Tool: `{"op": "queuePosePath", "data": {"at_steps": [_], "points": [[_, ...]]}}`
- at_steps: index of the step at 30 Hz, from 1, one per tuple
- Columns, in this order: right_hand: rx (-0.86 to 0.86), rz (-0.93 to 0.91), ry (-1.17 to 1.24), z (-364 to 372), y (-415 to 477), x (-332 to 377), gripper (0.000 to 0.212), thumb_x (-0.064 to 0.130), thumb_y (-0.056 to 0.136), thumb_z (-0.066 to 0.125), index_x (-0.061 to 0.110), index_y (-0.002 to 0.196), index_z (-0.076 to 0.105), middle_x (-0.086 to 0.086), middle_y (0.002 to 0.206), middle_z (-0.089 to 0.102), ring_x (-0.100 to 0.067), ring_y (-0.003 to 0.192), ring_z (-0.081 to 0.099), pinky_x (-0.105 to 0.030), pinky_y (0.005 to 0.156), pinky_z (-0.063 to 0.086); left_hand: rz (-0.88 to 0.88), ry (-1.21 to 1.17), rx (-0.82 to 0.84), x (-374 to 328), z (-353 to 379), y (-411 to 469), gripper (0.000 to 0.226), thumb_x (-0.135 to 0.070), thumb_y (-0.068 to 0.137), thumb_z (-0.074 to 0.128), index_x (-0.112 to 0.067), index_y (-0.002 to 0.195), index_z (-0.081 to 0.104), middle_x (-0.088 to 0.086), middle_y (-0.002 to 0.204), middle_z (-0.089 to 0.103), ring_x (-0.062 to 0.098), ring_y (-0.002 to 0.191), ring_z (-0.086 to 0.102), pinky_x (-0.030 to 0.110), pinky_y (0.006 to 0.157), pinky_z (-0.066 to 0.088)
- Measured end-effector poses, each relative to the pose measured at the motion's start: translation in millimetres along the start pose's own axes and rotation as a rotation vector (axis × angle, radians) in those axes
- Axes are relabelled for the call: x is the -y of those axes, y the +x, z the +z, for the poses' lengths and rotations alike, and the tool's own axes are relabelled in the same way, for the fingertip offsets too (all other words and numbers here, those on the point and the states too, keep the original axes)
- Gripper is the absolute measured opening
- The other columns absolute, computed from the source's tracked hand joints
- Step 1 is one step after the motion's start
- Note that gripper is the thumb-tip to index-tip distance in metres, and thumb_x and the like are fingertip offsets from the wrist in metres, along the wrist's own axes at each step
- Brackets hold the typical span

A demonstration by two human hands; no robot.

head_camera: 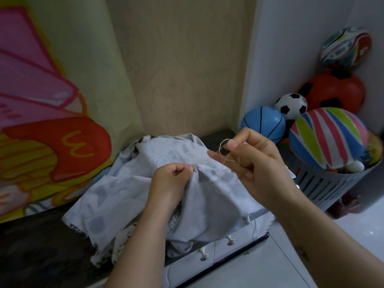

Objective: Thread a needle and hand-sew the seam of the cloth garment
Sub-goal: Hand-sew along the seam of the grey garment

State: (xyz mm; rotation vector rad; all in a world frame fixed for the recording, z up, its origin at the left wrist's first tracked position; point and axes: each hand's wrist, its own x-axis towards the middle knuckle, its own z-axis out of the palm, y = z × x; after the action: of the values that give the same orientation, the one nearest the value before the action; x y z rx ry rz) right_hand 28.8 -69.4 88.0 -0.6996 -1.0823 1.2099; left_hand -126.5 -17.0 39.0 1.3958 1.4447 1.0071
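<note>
A pale grey patterned cloth garment lies bunched on a small cabinet top in the middle of the view. My left hand pinches a fold of the garment at the seam. Just right of it and a little higher, my right hand pinches a pale thread between thumb and forefinger. The thread forms a small loop and runs down to the cloth. The needle itself is too small to make out.
A grey slotted basket at the right holds several balls, among them a striped ball and a blue ball. A colourful cartoon curtain hangs at the left. White drawers with knobs sit under the garment.
</note>
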Motion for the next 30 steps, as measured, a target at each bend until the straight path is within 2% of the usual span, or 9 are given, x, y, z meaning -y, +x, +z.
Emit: {"op": "queuePosePath", "data": {"at_steps": [4, 7, 10, 12, 17, 20, 24, 28, 30], "points": [[0.149, 0.174, 0.046, -2.5, -0.8, 1.5, 0.008, 0.003, 0.081, 0.062, 0.005, 0.073, 0.06, 0.0, 0.045, 0.029, -0.006, 0.038, 0.03, -0.041, 0.08, 0.055, 0.019, -0.021, 0.006, 2.1, 0.8, 2.5, 0.012, -0.02, 0.089, 0.063, -0.016, 0.084, 0.072, -0.012, 0.065, 0.064, 0.0, 0.06, 0.055, 0.013, 0.055, 0.041], [0.218, 0.294, -0.473, -9.1, -3.5, 4.4, 0.008, 0.008, 0.09, 0.058, 0.006, 0.084, 0.064, -0.012, 0.055, 0.044, -0.01, 0.049, 0.044, -0.034, 0.075, 0.058, 0.047, -0.035, 0.027, 2.3, -0.1, 1.8, 0.009, -0.021, 0.09, 0.063, -0.018, 0.085, 0.071, -0.011, 0.07, 0.065, 0.002, 0.066, 0.057, 0.014, 0.062, 0.042], [0.101, 0.181, -1.048, -16.3, -1.0, 2.2, 0.007, 0.022, 0.088, 0.06, 0.024, 0.082, 0.063, 0.01, 0.044, 0.047, 0.0, 0.044, 0.042, -0.017, 0.051, 0.044, 0.114, -0.008, 0.037, 1.3, -2.0, -1.0, 0.007, -0.022, 0.09, 0.065, -0.021, 0.086, 0.071, -0.009, 0.081, 0.071, 0.003, 0.077, 0.063, 0.013, 0.069, 0.046], [-0.028, 0.115, -1.19, -22.0, 2.4, 1.7, 0.004, 0.029, 0.089, 0.061, 0.029, 0.085, 0.062, 0.02, 0.042, 0.046, 0.009, 0.043, 0.044, -0.009, 0.043, 0.031, 0.16, -0.001, 0.046, -0.4, -2.7, -3.1, 0.009, -0.021, 0.089, 0.066, -0.024, 0.082, 0.07, -0.011, 0.081, 0.071, 0.002, 0.079, 0.064, 0.011, 0.072, 0.047], [0.015, 0.171, -1.351, -27.6, 7.5, -2.2, 0.03, 0.042, 0.087, 0.06, 0.036, 0.116, 0.061, 0.022, 0.069, 0.058, 0.009, 0.056, 0.044, -0.007, 0.058, 0.032, 0.333, 0.092, 0.103, -5.5, -5.5, -8.9, 0.021, -0.014, 0.088, 0.066, -0.031, 0.075, 0.066, -0.017, 0.076, 0.068, -0.004, 0.075, 0.061, 0.006, 0.069, 0.042], [0.1, 0.264, -1.252, -30.2, 9.3, -4.0, 0.019, 0.045, 0.084, 0.063, 0.037, 0.101, 0.064, 0.031, 0.047, 0.05, 0.012, 0.049, 0.046, -0.012, 0.056, 0.028, 0.425, 0.154, 0.168, -9.6, -5.6, -15.3, 0.02, -0.014, 0.088, 0.066, -0.031, 0.078, 0.066, -0.018, 0.078, 0.068, -0.005, 0.078, 0.061, 0.005, 0.07, 0.042], [0.162, 0.286, -1.207, -35.7, 11.2, 3.3, 0.017, 0.044, 0.081, 0.064, 0.027, 0.079, 0.065, 0.005, 0.059, 0.059, -0.008, 0.054, 0.051, -0.032, 0.06, 0.047, 0.439, 0.154, 0.205, -9.2, -3.8, -18.4, 0.017, -0.015, 0.087, 0.067, -0.029, 0.078, 0.067, -0.015, 0.077, 0.069, -0.003, 0.076, 0.062, 0.007, 0.071, 0.042], [0.209, 0.296, -1.299, -36.1, 8.8, 11.5, 0.012, 0.038, 0.086, 0.06, 0.032, 0.076, 0.057, 0.016, 0.069, 0.054, 0.007, 0.064, 0.051, -0.007, 0.058, 0.042, 0.362, 0.152, 0.209, -4.5, -1.7, -15.5, 0.014, -0.021, 0.084, 0.071, -0.031, 0.074, 0.069, -0.016, 0.073, 0.069, 0.002, 0.074, 0.063, 0.015, 0.07, 0.047], [0.22, 0.271, -1.418, -37.4, 9.1, 10.1, 0.014, 0.039, 0.088, 0.058, 0.035, 0.076, 0.051, 0.018, 0.07, 0.05, 0.007, 0.065, 0.047, -0.007, 0.06, 0.038, 0.332, 0.149, 0.208, -3.9, -0.5, -15.0, 0.018, -0.02, 0.085, 0.071, -0.033, 0.072, 0.068, -0.017, 0.072, 0.069, 0.0, 0.071, 0.063, 0.013, 0.068, 0.046]]}}
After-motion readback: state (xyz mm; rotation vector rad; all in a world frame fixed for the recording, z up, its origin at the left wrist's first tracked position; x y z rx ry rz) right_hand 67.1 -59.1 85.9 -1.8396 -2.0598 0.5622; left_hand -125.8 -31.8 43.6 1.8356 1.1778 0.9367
